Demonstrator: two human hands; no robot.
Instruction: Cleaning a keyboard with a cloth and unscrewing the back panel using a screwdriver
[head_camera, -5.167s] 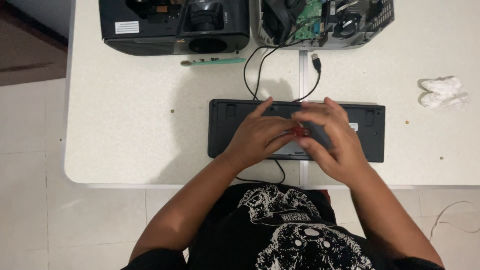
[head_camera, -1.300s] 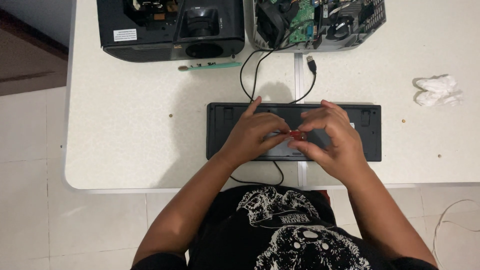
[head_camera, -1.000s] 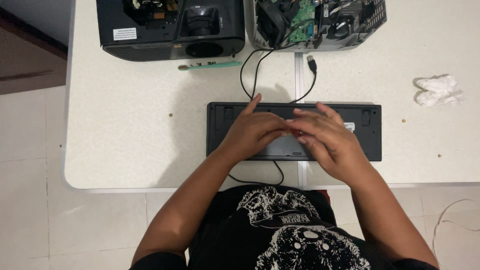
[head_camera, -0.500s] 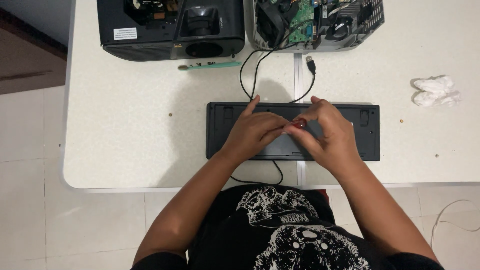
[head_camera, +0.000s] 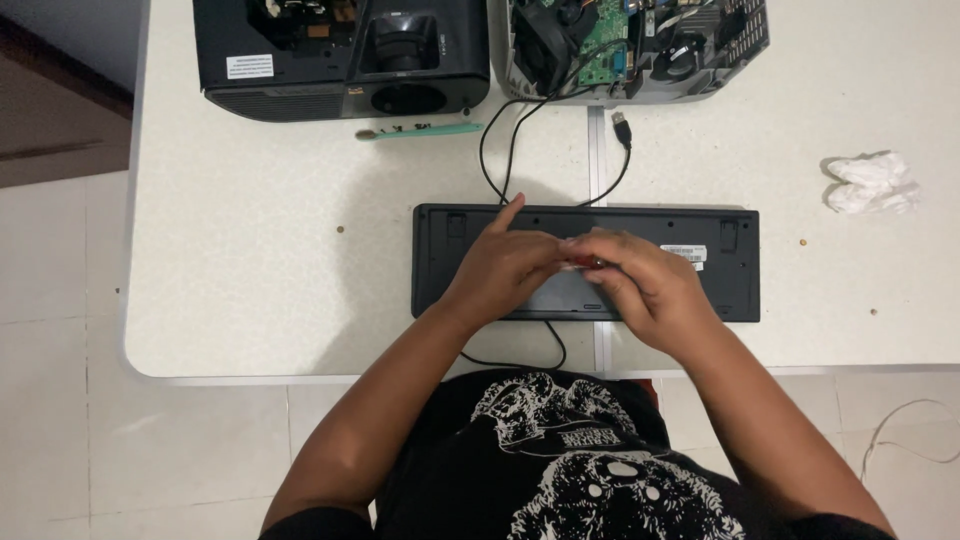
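Note:
A black keyboard (head_camera: 735, 270) lies underside up on the white table (head_camera: 250, 260). Both my hands are over its middle. My left hand (head_camera: 500, 268) rests on the keyboard with its index finger pointing away from me, and its other fingertips meet my right hand's. My right hand (head_camera: 652, 285) is closed around a small red-handled tool (head_camera: 597, 262), which is mostly hidden by fingers and blurred. The keyboard's black cable (head_camera: 512, 150) loops toward the back and ends in a loose plug (head_camera: 622, 126).
A black projector (head_camera: 340, 50) and an opened device with a bare circuit board (head_camera: 630, 40) stand at the back edge. A green-handled tool (head_camera: 420, 130) lies in front of the projector. Crumpled white tissue (head_camera: 872, 183) sits at the right. Tiled floor lies left of the table.
My hands stay over the keyboard's middle. The fingers have shifted around the red tool, and my right hand has moved slightly left, so less of the red shows.

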